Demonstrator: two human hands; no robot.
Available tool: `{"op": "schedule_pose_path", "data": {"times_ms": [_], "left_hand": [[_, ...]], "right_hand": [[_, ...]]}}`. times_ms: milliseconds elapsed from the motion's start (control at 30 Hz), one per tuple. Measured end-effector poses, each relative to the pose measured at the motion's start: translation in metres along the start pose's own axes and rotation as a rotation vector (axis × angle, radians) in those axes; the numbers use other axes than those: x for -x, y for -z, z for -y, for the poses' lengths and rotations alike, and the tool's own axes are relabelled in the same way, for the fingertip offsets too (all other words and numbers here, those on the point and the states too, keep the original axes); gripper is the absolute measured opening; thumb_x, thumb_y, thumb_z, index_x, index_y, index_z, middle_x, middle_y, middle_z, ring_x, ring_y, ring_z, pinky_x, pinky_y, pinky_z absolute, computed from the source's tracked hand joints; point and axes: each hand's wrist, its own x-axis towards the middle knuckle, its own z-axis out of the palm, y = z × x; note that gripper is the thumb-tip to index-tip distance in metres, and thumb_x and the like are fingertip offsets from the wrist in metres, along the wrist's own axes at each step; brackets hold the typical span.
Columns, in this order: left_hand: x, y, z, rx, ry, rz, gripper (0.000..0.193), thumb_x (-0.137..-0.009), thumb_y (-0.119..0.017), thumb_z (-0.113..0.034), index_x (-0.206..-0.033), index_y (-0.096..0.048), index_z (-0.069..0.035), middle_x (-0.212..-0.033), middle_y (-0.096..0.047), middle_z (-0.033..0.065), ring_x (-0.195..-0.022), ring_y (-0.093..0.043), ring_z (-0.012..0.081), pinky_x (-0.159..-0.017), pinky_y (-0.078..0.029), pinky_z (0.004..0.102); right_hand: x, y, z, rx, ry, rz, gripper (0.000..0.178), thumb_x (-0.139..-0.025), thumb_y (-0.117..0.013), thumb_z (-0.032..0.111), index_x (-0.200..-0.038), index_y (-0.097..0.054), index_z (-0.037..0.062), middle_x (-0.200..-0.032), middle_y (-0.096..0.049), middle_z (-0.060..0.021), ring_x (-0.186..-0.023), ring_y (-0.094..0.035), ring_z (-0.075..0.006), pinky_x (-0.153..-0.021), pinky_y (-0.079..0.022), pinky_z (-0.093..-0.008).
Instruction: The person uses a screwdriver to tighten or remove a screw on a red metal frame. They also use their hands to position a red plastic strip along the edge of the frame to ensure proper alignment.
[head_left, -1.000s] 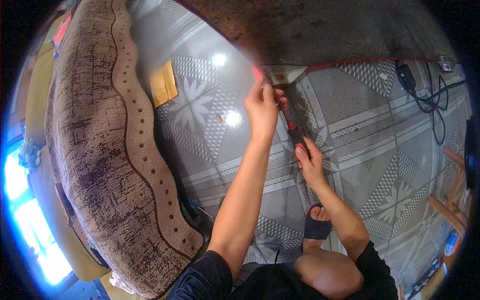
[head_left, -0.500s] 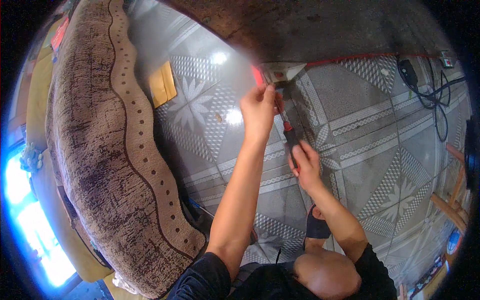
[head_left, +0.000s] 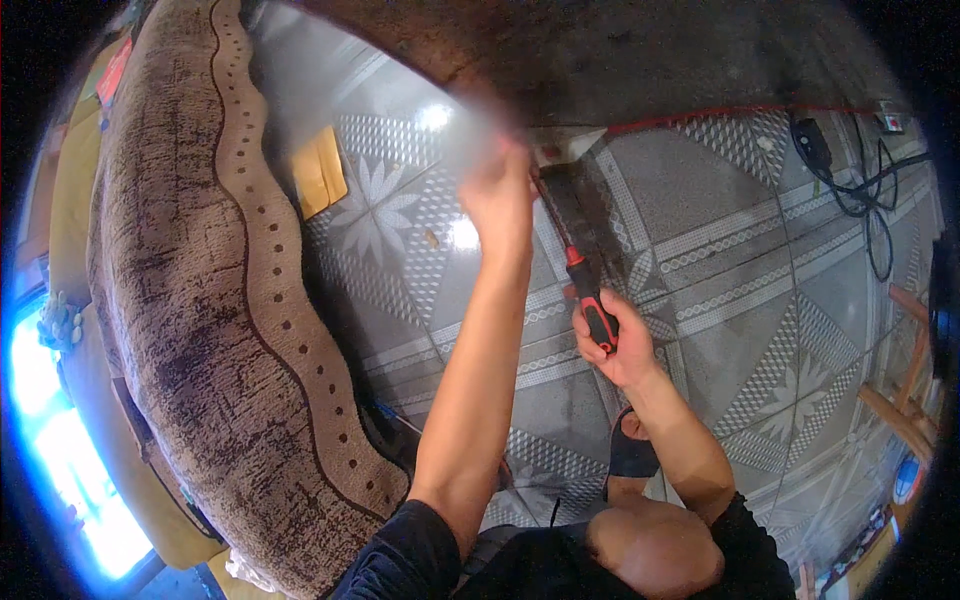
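My right hand (head_left: 628, 348) is closed around the black and red handle of a screwdriver (head_left: 590, 290). Its shaft slants up and away toward the corner of a dark brown board (head_left: 680, 60). Near that corner is my left hand (head_left: 502, 215), raised beside the screwdriver's far end. A hazy patch in the picture smears its fingers, so what they touch or hold is unclear. Just right of those fingers, a pale corner piece (head_left: 572, 145) shows at the board's edge, where a red strip (head_left: 660, 122) runs along it. The screwdriver's tip cannot be made out.
A brown patterned cover with a dotted border (head_left: 283, 285) lies along the left. A yellow envelope-like piece (head_left: 320, 172) rests on the grey patterned tile floor (head_left: 720, 330). Black cables (head_left: 870, 190) lie at far right, wooden legs (head_left: 900, 410) below them.
My right hand has drawn the screwdriver slightly back toward me, with its handle more exposed in the palm. My left hand has shifted a little left and up, into the hazy patch.
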Motion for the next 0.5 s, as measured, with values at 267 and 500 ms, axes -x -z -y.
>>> {"op": "schedule_pose_path", "data": {"times_ms": [267,500], "left_hand": [[-0.006,-0.010,0.002,0.483,0.188,-0.094,0.010,-0.082,-0.057,-0.009,-0.086,-0.053,-0.001,-0.078,-0.056,0.0058,-0.063,-0.055,0.0139,-0.058,-0.051,0.0274],[-0.003,-0.025,-0.005,0.498,0.202,-0.181,0.016,-0.080,-0.054,-0.012,-0.069,-0.043,-0.008,-0.057,-0.046,0.0023,-0.045,-0.040,0.0100,-0.039,-0.028,0.0219]], "right_hand": [[-0.009,-0.005,-0.015,0.334,0.268,-0.145,0.032,-0.090,-0.039,0.028,-0.098,-0.050,-0.0002,-0.065,-0.051,-0.0063,-0.041,-0.038,-0.0081,-0.036,-0.028,-0.0207],[-0.007,-0.016,-0.024,0.459,0.393,-0.288,0.026,-0.090,-0.043,0.025,-0.095,-0.052,0.0013,-0.062,-0.049,-0.0020,-0.048,-0.040,-0.0061,-0.041,-0.030,-0.0196]]}}
